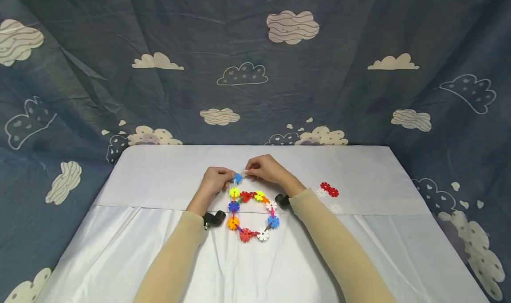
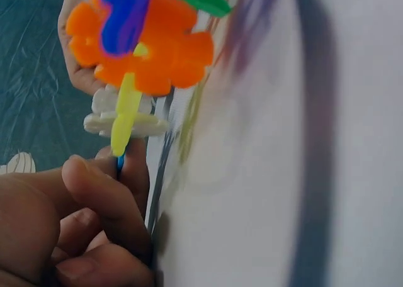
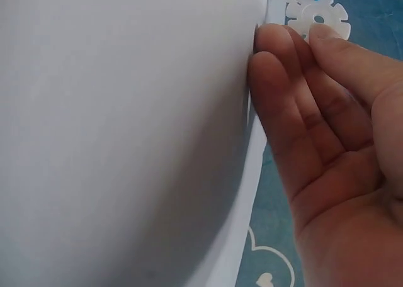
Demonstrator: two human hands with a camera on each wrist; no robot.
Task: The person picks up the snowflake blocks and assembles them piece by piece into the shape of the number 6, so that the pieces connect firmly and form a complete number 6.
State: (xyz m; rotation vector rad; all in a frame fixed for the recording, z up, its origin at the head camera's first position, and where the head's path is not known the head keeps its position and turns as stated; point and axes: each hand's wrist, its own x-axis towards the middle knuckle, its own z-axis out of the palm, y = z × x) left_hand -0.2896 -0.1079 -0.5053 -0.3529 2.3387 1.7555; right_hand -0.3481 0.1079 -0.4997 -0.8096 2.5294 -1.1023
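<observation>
A ring of notched plastic snowflake discs (image 1: 233,223) in several colours lies on the white-covered table between the forearms. From its upper left corner a short chain leads up to a light blue disc (image 1: 237,178). The left hand (image 1: 215,181) pinches this blue disc by its left side; in the left wrist view, fingers mostly hide it. Thumb and fingertips of the right hand (image 1: 266,167) pinch a white disc (image 3: 318,15), which meets the blue one at its edge. Whether their slots are fully locked, I cannot tell. Close to the left wrist camera are an orange disc (image 2: 173,54) and a yellow disc (image 2: 127,114).
Right of the right forearm lie loose red discs (image 1: 329,189) and white discs (image 1: 335,209). A black wrist camera (image 1: 214,218) sits on the left wrist, another on the right. Behind the white table (image 1: 167,159) hangs a dark blue cloth (image 1: 239,28) with cloud prints.
</observation>
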